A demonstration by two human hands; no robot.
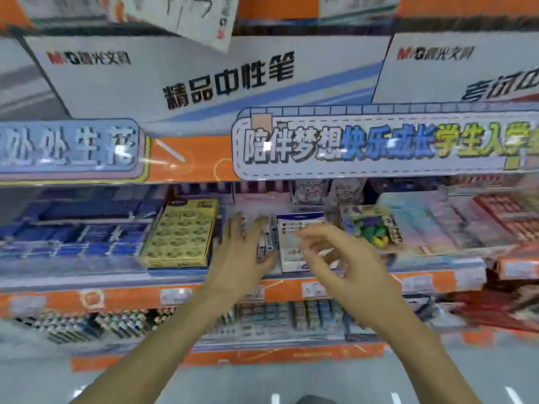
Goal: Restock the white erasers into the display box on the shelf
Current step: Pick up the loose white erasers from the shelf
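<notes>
Frame is motion-blurred. White erasers (267, 239): small sleeved blocks, white with dark printed bands, standing on edge in a row, right under the left hand's fingertips. Judged light, firm with slight give, paper sleeve not slippery; best pinched across the short sides, thumb against fingers, one or a few at a time. Not fragile.

Left hand (243, 252) is spread, fingers resting on the eraser row, thumb side pressing it; not clearly gripping any single one. Right hand (335, 258) is loosely curled with fingers apart, nothing visible in it, hovering in front of the display box (297, 228), which sits just right of the left hand's fingers, white with blue print. A yellow box (180, 233) sits just left of the left hand.
</notes>
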